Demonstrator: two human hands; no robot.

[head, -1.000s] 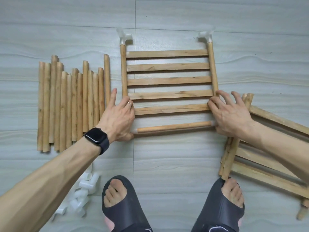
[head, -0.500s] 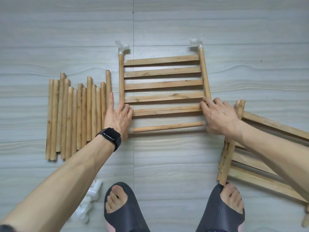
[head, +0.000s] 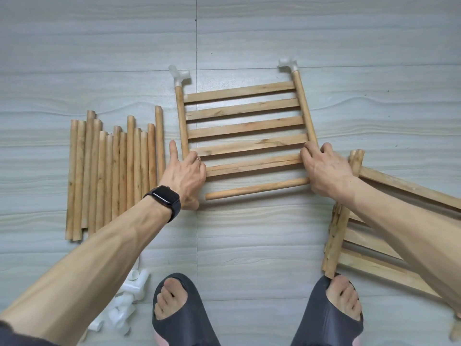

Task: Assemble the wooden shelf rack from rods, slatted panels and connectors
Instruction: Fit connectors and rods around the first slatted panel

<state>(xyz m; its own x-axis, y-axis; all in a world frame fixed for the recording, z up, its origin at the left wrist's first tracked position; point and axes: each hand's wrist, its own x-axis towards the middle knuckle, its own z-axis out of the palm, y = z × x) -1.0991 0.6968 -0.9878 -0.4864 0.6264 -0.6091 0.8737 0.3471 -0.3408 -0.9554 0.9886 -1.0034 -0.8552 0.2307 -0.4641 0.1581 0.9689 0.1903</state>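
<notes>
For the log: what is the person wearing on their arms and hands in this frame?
Both forearms are bare. A black smartwatch with a rectangular face and black strap sits on the left wrist; the left hand has a thin pale ring on one finger. The right hand shows no ring or watch. A dark sleeve edge shows bottom left.

Reaching both bare forearms forward and down. Gripping slatted panel [head: 244, 126] at its near corners, one hand each. With left hand [head: 185, 176]: holding palm down, pointing index finger straight ahead just outboard of the grip, curling other fingers over it, tucking thumb behind. With right hand [head: 324, 171]: holding knuckles up, curling fingers inward over the grip, angling forearm in from its right. Wearing watch [head: 163, 199] on left wrist.
</notes>
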